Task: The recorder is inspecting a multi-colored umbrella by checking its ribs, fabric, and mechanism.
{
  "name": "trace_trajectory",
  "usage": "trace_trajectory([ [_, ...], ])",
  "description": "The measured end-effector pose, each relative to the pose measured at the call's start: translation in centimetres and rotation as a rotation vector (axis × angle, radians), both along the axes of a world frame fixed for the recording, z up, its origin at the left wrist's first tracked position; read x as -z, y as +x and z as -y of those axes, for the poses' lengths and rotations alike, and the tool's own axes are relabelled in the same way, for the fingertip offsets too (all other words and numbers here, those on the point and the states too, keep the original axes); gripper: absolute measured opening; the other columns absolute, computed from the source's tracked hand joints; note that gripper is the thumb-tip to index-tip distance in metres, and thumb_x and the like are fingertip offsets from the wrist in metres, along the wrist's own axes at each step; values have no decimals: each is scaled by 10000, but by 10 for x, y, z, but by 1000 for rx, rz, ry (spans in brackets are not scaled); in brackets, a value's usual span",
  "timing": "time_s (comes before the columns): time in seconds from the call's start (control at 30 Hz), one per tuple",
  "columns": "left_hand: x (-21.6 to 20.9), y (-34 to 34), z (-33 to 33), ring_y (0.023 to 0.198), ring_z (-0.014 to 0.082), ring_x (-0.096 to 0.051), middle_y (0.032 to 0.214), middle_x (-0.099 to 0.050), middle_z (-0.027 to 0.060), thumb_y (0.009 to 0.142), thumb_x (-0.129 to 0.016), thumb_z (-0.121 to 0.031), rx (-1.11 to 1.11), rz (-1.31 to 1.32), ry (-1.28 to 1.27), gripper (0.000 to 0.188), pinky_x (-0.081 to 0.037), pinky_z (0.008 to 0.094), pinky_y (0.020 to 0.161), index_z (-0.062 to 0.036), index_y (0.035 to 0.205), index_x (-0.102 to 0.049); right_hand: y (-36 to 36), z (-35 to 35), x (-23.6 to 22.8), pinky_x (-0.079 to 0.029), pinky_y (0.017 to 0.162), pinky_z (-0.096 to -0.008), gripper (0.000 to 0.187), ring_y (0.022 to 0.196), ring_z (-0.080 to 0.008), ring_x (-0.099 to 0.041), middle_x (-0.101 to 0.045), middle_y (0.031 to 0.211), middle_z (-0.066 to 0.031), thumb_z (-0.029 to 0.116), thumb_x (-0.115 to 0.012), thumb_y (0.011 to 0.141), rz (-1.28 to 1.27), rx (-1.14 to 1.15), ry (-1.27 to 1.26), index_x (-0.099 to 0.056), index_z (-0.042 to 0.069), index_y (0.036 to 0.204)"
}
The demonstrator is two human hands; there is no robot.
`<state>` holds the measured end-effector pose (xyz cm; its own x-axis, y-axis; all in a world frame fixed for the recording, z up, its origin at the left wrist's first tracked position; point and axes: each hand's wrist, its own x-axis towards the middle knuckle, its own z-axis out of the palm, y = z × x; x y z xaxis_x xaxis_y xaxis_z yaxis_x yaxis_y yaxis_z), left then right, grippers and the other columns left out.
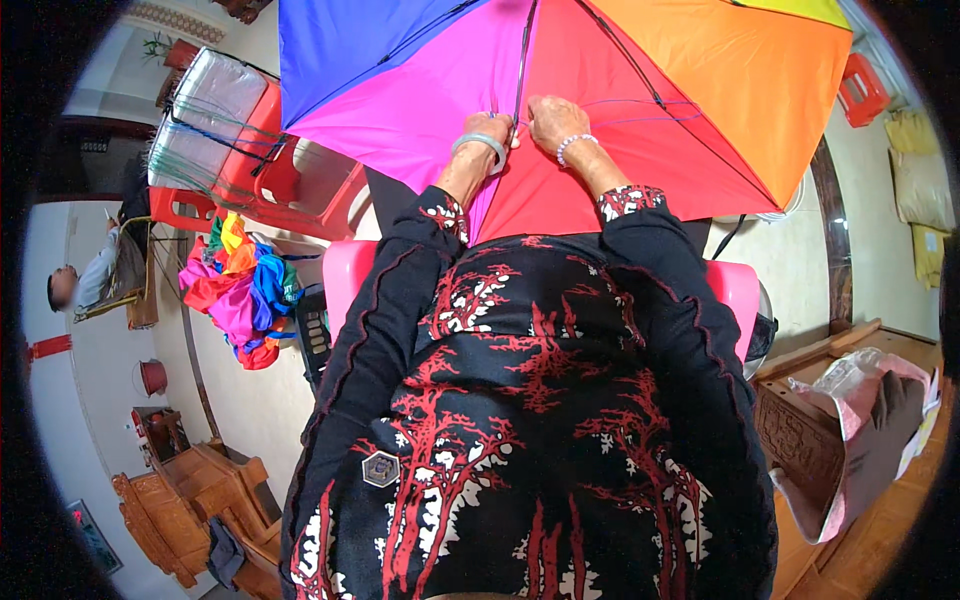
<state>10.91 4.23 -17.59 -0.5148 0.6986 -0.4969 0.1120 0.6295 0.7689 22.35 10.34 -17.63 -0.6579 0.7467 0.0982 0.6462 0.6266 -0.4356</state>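
Watching the left hand (488,131) pinch the black rib (522,60) of the umbrella (580,60) spread open before the wearer, we judged that slack blue thread (640,121) could tangle if tugged, though we couldn't tell what the right hand (558,122) had in its grip.

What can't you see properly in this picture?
All in the head view:
Umbrella: its far part is cut off by the upper edge.
Right hand: fingertips hidden, curled under the hand itself.
Pink chair: mostly hidden by the person's body.
Badge: its marks are too small to make out.
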Motion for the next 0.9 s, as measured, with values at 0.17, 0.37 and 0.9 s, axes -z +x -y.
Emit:
trace_trajectory([
  [0.17, 8, 1, 0, 418, 201, -494, 500, -547, 100, 703, -432, -134, -16, -13, -8, 224, -374, 336, 425, -24, 550, -551, 4, 0, 3, -438, 661, -409, 136, 758, -328, -553, -568, 755, -188, 121, -478, 683, -79, 30, -18, -548, 27, 753],
  [0.37, 6, -7, -5, 441, 202, -517, 512, -554, 106, 715, -426, -150, 44, -105, 32, 241, -394, 337, 446, -10, 566, -554, 1, -16, -5, -445, 677, -406, 170, 782, -348, -549, -566, 800, -202, 150, -503, 700, -187, 151, -116, -553, 13, 788],
  [0.9, 26, 0, -7, 784, 256, -587, 826, -604, 128, 715, -485, -179, 593, -647, -56, 177, -469, 371, 654, -89, 762, -631, 9, -8, 12, -379, 314, -292, 139, 360, -158, -495, -503, 461, -90, 72, -433, 748, -317, -122, -348, -429, 29, 616],
])
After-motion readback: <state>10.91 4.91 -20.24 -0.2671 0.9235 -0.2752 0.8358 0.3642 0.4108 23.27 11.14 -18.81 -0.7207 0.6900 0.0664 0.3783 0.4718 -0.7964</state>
